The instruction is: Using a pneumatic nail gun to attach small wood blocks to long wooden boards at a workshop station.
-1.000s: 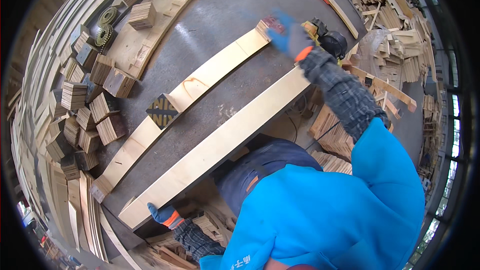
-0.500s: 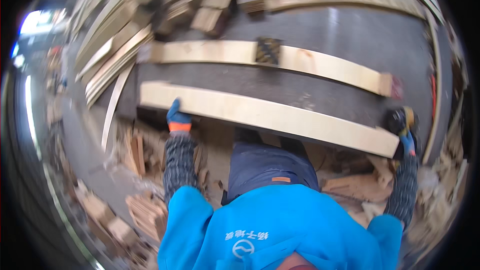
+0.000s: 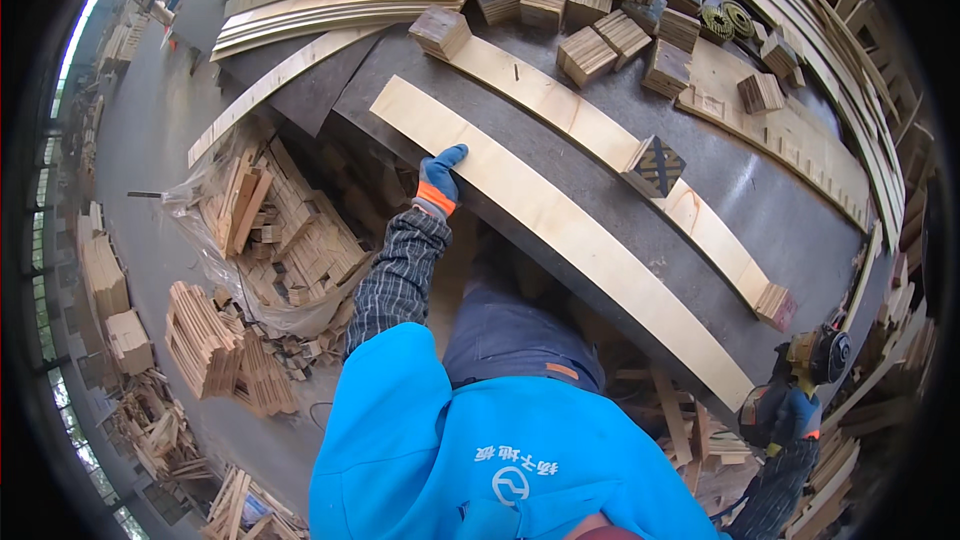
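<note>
A long pale wooden board [image 3: 560, 235] lies along the near edge of the dark table, slanting from upper left to lower right. My left hand [image 3: 440, 176], in a blue glove with an orange cuff, is closed on its near edge toward the left end, one digit lying on top. At the board's right end my gloved right hand [image 3: 803, 414] is closed round a yellow-and-black nail gun [image 3: 806, 364] with a round drum. The gun is beside the board end; whether they touch, I cannot tell. Beyond lies a second long board [image 3: 560, 105] with wooden blocks [image 3: 658, 166] on it.
Several layered wooden blocks [image 3: 590, 55] and two nail coils [image 3: 728, 20] sit at the table's far side. Stacked planks [image 3: 340, 15] lie at the far left, one strip [image 3: 270, 85] overhanging. Left of me are a plastic-lined bin of offcuts [image 3: 290, 240] and wood stacks [image 3: 215, 350] on the floor.
The whole view has swung, so the boards slant more steeply. My left hand keeps its hold on the near board. The nail gun and my right hand appear lower, still by the board's right end.
</note>
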A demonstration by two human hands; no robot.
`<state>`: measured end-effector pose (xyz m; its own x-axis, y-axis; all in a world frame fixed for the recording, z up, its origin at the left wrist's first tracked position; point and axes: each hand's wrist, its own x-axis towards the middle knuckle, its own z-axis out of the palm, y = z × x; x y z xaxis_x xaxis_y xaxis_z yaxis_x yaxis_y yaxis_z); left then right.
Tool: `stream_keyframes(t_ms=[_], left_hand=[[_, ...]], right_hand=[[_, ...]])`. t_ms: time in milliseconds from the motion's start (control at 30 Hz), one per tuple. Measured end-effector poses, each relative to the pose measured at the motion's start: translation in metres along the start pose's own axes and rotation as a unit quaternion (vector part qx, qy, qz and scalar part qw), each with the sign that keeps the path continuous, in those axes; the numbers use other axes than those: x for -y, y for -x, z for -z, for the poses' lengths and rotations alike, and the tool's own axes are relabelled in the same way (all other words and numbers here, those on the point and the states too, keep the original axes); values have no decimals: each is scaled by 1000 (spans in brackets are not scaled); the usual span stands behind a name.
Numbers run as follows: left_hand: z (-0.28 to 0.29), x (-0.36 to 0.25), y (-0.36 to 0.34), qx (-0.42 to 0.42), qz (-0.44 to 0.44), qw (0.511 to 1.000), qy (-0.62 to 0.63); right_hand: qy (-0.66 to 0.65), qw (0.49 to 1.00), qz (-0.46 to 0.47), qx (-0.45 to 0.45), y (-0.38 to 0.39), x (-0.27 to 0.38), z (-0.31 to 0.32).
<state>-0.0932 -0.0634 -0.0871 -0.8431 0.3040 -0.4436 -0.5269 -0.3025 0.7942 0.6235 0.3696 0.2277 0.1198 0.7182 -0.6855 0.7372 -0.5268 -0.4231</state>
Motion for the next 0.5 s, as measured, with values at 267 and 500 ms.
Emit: stream_keyframes(t_ms=[267,500], left_hand=[[-14,3,5,-5,-4,1000,-2],[-20,-13,13,63,97,993,-17]], right_hand=[[11,958,208,195,190,198,-202],[147,910,307,236,278,341,-417]])
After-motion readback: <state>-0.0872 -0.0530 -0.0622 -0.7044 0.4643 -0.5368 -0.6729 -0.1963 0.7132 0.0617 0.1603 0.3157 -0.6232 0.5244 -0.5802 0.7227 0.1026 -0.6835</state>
